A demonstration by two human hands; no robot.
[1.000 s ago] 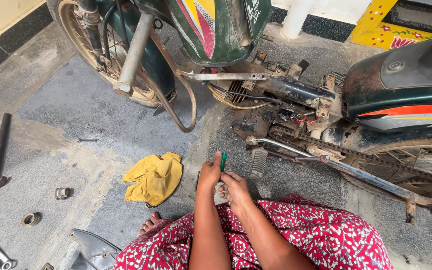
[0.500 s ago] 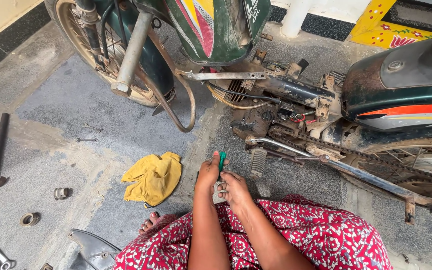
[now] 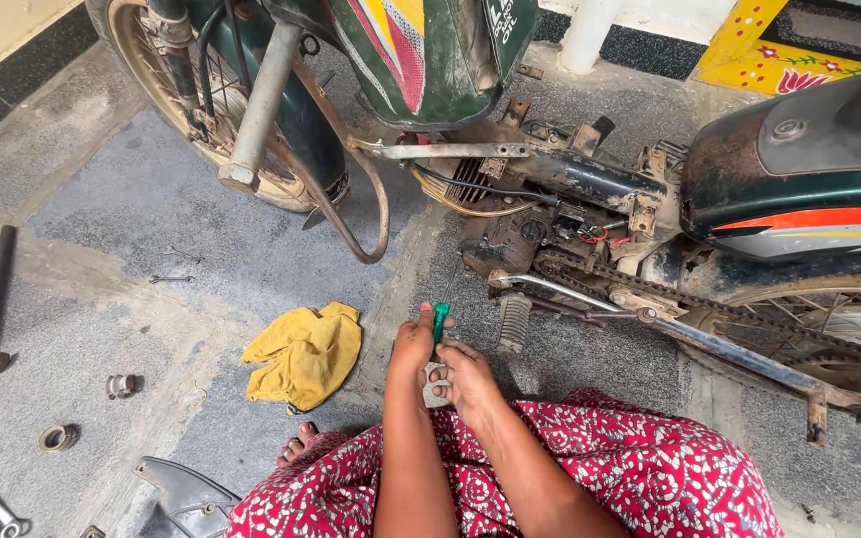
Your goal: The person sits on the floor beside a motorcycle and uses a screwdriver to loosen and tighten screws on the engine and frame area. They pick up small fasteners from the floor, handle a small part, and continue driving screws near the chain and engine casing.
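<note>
Down on the concrete floor [image 3: 201,269], the left hand [image 3: 413,344] is closed around a green-handled screwdriver [image 3: 440,321], its shaft pointing up toward the motorcycle engine [image 3: 520,234]. Just beside it, the right hand [image 3: 465,377] grips a small grey metal part [image 3: 434,379] against the tool. Both hands hover above the person's red patterned lap, near the footrest [image 3: 512,321]. A yellow rag [image 3: 303,351] lies to the left, with metal rings [image 3: 122,385] further toward the floor's left edge.
</note>
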